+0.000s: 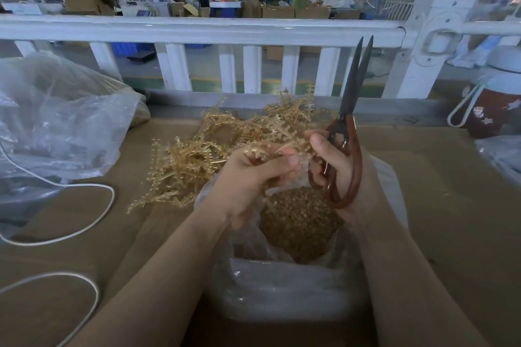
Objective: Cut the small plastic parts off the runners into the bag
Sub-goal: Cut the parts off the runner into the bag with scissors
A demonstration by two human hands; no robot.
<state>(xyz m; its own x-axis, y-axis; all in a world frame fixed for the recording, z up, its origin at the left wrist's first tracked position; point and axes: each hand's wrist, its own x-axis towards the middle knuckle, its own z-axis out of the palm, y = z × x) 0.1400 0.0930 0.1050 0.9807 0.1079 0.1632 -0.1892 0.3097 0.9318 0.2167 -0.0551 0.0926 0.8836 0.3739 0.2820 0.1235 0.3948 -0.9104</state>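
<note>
The left hand point(253, 169) was curled around a translucent amber runner point(284, 132), gripping it above the open mouth of the clear bag point(282, 284); the fingers and motion blur concealed the gripped section, and how many parts remained attached could not be made out. The right hand point(335, 166) held the scissors point(348, 127) with fingers through the reddish-brown handle loops, the thumb lying against the runner; the palm side was hidden behind the handles. The blades stood almost closed, a narrow gap showing only near the tips, with the long axis running near upright, points away from the person toward the white railing point(197, 29). The runner lay roughly crosswise between the two hands, its far end rising toward the pile. Cut amber parts point(298, 220) lay heaped inside the bag, partly veiled by the plastic folds and the left wrist. A tangled pile of uncut runners point(203, 155) sat on the brown cardboard surface point(451, 191) just beyond the bag. To the left lay a large crumpled clear plastic sheet point(56, 127) and a looping white cord point(93, 222), both cut off by the frame edge. A dark red jug point(490, 113) with a loop strap stood at the far right, partly cropped. People beyond the railing were too distant to describe.
</note>
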